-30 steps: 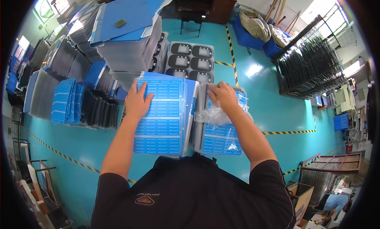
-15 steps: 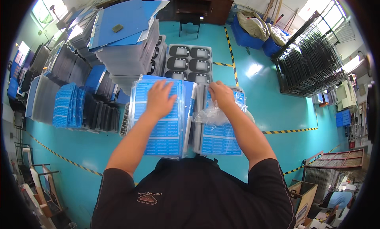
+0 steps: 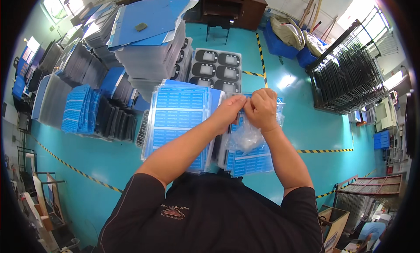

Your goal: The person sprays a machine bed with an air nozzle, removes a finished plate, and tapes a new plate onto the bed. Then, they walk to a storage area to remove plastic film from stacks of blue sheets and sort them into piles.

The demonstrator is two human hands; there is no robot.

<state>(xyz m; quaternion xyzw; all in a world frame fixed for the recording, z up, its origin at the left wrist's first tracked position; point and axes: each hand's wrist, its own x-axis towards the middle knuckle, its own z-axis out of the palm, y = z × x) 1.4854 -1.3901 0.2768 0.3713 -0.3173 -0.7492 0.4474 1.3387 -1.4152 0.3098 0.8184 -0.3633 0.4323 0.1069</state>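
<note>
My left hand (image 3: 230,109) has reached across to the right-hand stack, its fingers closed in a pinch on something too small to make out. Beside it, almost touching, my right hand (image 3: 263,109) is closed, with crumpled clear plastic film (image 3: 249,138) bunched in it and hanging below. Both hands are over the far part of a stack of blue printed sheets (image 3: 249,161), partly covered by the film. To the left lies a taller stack of blue printed sheets (image 3: 177,117), its rows of small labels facing up, untouched by either hand.
Behind the stacks are sheets of black oval panels with clear windows (image 3: 217,70). A high pile of clear sheets topped with blue boards (image 3: 142,23) stands at the far left. A black wire rack (image 3: 348,69) is at the right. Yellow-black tape (image 3: 323,151) marks the floor.
My left hand has left the left stack and moved right to meet my right hand. My right hand has curled closed. The plastic film has shifted slightly right and toward me.
</note>
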